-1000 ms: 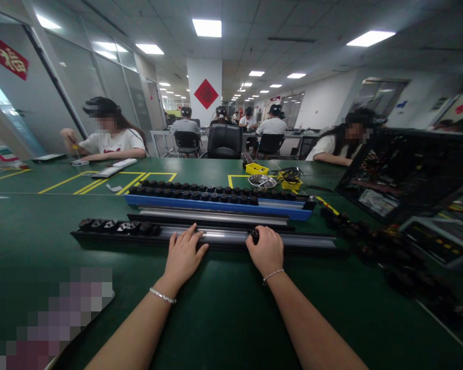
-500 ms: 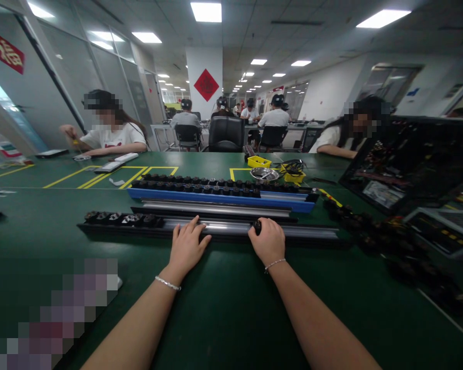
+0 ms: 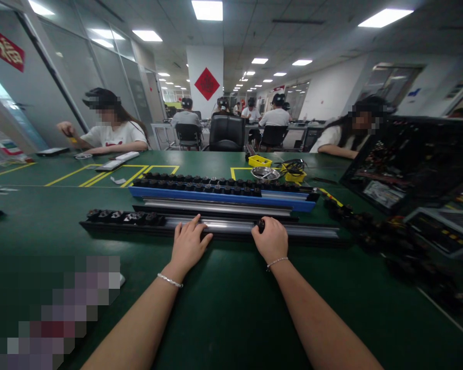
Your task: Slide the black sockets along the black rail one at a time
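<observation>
Across the green table lies a long black rail with a shiny metal channel [image 3: 231, 225]. Several small black parts [image 3: 118, 217] sit in a row at its left end. My left hand [image 3: 189, 244] rests on the rail's near edge, fingers spread, holding nothing. Farther right, my right hand [image 3: 272, 237] is closed around a small round black piece [image 3: 261, 224] at the channel; the fingers hide most of it, and I cannot tell whether it is seated. Just behind lies another black rail [image 3: 216, 207], and behind that a blue rail [image 3: 224, 199] carries two rows of similar black parts.
An open black case [image 3: 412, 159] and a grey boxed unit [image 3: 435, 231] stand at right, near a heap of black parts [image 3: 386, 231]. A metal dish [image 3: 265, 173] and yellow bins [image 3: 260, 161] sit farther back. Two people sit across the table.
Both hands appear slightly farther right, along with the whole scene. My right hand still grips the black piece, and my left hand stays on the rail.
</observation>
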A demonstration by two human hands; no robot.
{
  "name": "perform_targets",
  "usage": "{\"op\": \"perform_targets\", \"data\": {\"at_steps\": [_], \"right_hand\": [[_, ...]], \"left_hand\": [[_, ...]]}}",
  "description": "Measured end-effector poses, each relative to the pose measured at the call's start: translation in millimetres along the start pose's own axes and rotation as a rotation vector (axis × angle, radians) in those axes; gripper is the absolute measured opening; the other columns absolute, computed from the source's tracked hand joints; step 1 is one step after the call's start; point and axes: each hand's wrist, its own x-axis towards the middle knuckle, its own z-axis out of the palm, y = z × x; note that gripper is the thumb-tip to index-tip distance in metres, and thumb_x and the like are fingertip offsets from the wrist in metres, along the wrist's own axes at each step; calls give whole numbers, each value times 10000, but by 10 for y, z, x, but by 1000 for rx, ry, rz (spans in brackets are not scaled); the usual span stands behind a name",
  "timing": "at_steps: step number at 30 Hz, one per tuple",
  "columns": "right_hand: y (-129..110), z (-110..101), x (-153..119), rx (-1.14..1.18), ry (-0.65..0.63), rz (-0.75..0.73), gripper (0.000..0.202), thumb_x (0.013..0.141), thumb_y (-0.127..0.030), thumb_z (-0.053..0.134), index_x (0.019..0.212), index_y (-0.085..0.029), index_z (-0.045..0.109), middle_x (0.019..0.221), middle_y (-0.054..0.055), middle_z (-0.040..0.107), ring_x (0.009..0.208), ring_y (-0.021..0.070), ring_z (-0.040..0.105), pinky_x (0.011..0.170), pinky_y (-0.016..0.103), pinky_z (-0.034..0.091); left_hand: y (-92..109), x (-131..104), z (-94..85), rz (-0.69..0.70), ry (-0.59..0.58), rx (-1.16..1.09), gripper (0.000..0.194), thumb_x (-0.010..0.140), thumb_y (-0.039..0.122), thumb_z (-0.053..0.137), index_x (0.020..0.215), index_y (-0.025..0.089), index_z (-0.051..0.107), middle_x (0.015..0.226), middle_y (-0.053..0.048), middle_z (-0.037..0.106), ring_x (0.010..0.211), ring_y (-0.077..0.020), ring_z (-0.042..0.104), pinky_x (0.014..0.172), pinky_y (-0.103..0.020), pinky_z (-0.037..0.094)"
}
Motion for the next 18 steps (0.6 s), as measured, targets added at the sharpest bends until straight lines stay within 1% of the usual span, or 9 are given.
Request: {"op": "perform_targets", "data": {"at_steps": [7, 13, 18], "right_hand": [[53, -31, 1, -18, -1, 23, 246, 768, -285, 479, 935, -154, 601, 929, 102, 646, 960, 233, 530, 873, 352, 335], [67, -3, 17, -32, 10, 33, 311, 790, -335, 481, 1016, -153, 594, 975, 107, 654, 977, 231, 538, 889, 355, 319], [62, -6, 31, -53, -1, 44, 305, 790, -326, 482, 1007, -152, 607, 962, 109, 658, 962, 229, 548, 865, 353, 330]], "left_hand": [[10, 6, -9, -13, -11, -13, 313, 857, 444, 443, 1055, 269, 612, 1407, -50, 442, 1198, -252, 478, 1060, -501, 254], [9, 13, 0, -14, -1, -14, 318, 853, 442, 448, 1061, 268, 614, 1400, -52, 451, 1195, -258, 480, 1056, -504, 256], [5, 15, 6, -15, 5, -22, 345, 856, 449, 441, 1100, 262, 598, 1397, -60, 454, 1198, -255, 479, 1060, -501, 253]]}}
